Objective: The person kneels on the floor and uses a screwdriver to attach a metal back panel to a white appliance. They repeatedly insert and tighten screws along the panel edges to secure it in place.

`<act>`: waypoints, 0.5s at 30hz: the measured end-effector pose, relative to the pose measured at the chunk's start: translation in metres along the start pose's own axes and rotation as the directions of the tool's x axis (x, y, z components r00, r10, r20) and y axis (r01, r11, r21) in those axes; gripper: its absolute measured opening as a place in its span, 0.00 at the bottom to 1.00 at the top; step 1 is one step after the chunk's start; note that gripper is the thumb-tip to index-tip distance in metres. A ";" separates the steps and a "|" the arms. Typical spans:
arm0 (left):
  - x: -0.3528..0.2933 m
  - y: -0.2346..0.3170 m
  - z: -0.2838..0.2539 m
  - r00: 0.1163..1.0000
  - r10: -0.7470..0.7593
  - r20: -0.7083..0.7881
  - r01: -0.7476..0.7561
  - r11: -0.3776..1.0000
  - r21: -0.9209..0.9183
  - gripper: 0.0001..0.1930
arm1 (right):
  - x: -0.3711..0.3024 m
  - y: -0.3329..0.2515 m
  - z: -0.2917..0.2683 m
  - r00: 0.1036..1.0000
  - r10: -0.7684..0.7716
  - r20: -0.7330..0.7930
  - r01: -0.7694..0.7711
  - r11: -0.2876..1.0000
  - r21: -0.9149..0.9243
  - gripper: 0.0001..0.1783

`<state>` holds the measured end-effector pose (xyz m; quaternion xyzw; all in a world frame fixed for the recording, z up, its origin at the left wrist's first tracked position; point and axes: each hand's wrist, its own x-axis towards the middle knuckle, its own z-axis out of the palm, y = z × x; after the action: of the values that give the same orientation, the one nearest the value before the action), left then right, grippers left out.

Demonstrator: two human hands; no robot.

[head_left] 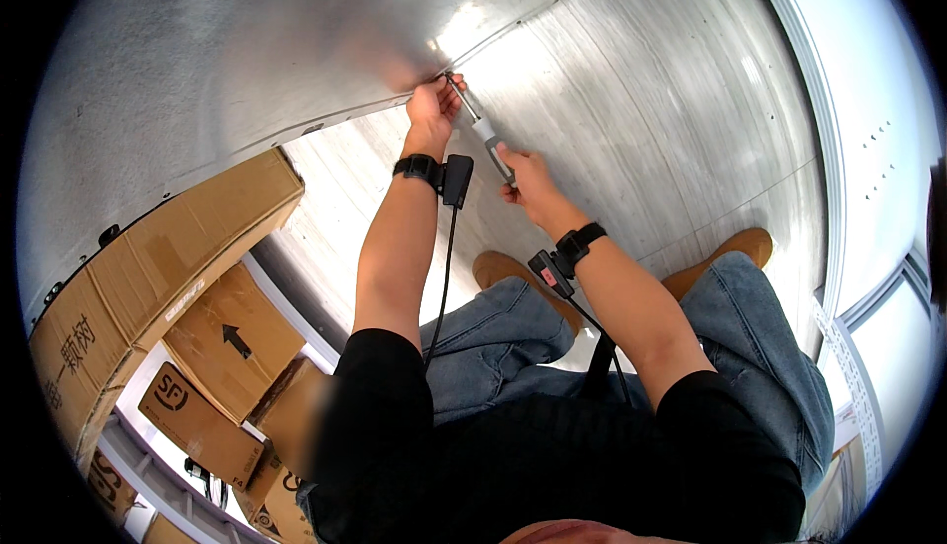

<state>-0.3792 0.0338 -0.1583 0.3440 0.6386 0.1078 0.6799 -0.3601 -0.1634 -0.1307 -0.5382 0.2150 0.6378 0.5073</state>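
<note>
A screwdriver with a grey and white handle and a thin metal shaft points up and to the left. My right hand is closed round the lower end of its handle. At the tip of the shaft my left hand is closed, fingertips pinched together against the lower edge of a large metal panel. What those fingertips hold, perhaps the tip or something small, is hidden. The panel is shiny grey, with small dark holes or fasteners along its edge.
Wood-look floor planks lie beneath my hands. A long cardboard box rests along the panel at left, with more cardboard boxes below it on a shelf. A white panelled surface stands at right. Cables run from both wrist devices.
</note>
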 end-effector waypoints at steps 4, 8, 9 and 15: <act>0.001 -0.002 0.000 1.000 -0.008 0.016 0.008 1.000 0.013 0.10 | 0.006 0.004 -0.008 0.994 0.057 0.092 -0.068 0.990 0.126 0.29; 0.000 -0.001 0.000 1.000 -0.008 0.009 0.008 1.000 0.018 0.11 | 0.008 0.001 -0.009 0.993 0.078 0.089 -0.088 0.988 0.123 0.28; 0.000 -0.001 0.000 1.000 -0.006 0.005 0.006 1.000 0.027 0.11 | 0.011 0.004 -0.007 0.997 0.052 0.060 -0.057 0.994 0.096 0.28; 0.001 -0.003 0.002 1.000 -0.009 -0.001 0.009 1.000 0.013 0.12 | 0.007 0.004 -0.008 0.998 0.047 0.044 -0.052 0.991 0.122 0.22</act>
<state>-0.3777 0.0317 -0.1610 0.3457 0.6411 0.1009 0.6778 -0.3594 -0.1689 -0.1414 -0.4873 0.2565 0.6466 0.5279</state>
